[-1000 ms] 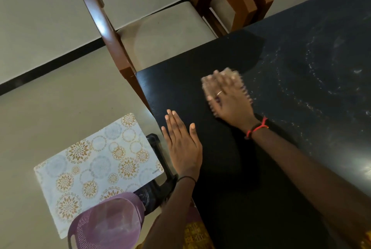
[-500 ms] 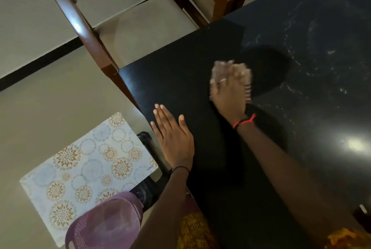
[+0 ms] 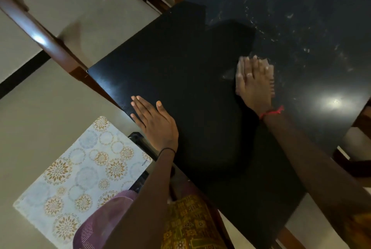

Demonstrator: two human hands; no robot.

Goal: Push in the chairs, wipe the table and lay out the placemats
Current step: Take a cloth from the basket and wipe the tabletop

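Note:
A black glossy table [image 3: 186,64] fills the middle and right of the view. My right hand [image 3: 254,83] lies flat with straight fingers on a pale cloth [image 3: 270,70], pressing it onto the tabletop; only the cloth's edges show around the fingers. My left hand [image 3: 154,121] rests flat and open on the table's near left edge. Pale streaks and specks mark the tabletop beyond the cloth. A patterned placemat [image 3: 80,174] with gold and blue circles lies below the table's left side, next to my left arm.
A wooden chair with a beige seat [image 3: 94,14] stands at the table's far left corner. Another wooden chair [image 3: 359,148] shows at the right edge. A purple mesh object [image 3: 96,226] sits at the bottom by a black object. The floor is beige tile.
My right hand has slid the cloth to the right across the tabletop. My left hand has stayed flat at the table edge. The camera view has shifted.

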